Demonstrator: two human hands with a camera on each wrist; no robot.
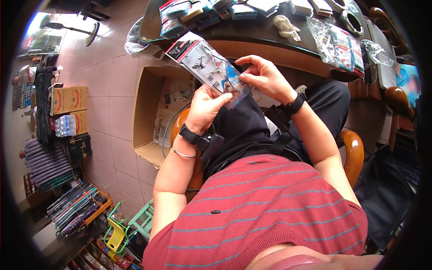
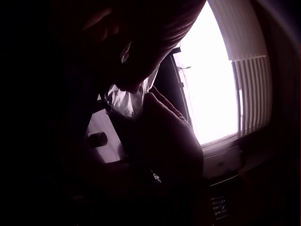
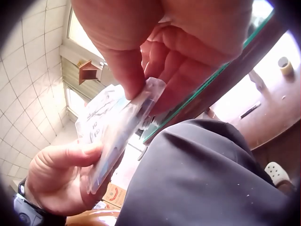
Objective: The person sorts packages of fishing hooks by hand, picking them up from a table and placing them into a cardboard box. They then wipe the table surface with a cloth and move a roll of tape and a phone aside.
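Note:
A flat clear plastic packet [image 1: 211, 67] with a printed card inside is held tilted above the lap. Its top end is black and red, and blue print shows lower down. My left hand [image 1: 204, 108] grips its near end, thumb across the front. On the opposite side, my right hand [image 1: 267, 78] pinches the packet's edge between thumb and fingers. Close up in the right wrist view, the right thumb [image 3: 129, 70] presses on a corner of the packet [image 3: 113, 132]. Most of the left wrist view is dark, with shiny plastic [image 2: 124, 101] between the fingers.
An open cardboard box [image 1: 146, 114] stands on the tiled floor left of the knees. Ahead, a dark desk [image 1: 252, 29] bears stacks of packets [image 1: 180, 15], a crumpled pale glove-like thing [image 1: 286, 28] and a plastic-wrapped pack [image 1: 342, 47]. A wooden chair arm [image 1: 353, 153] is at the right.

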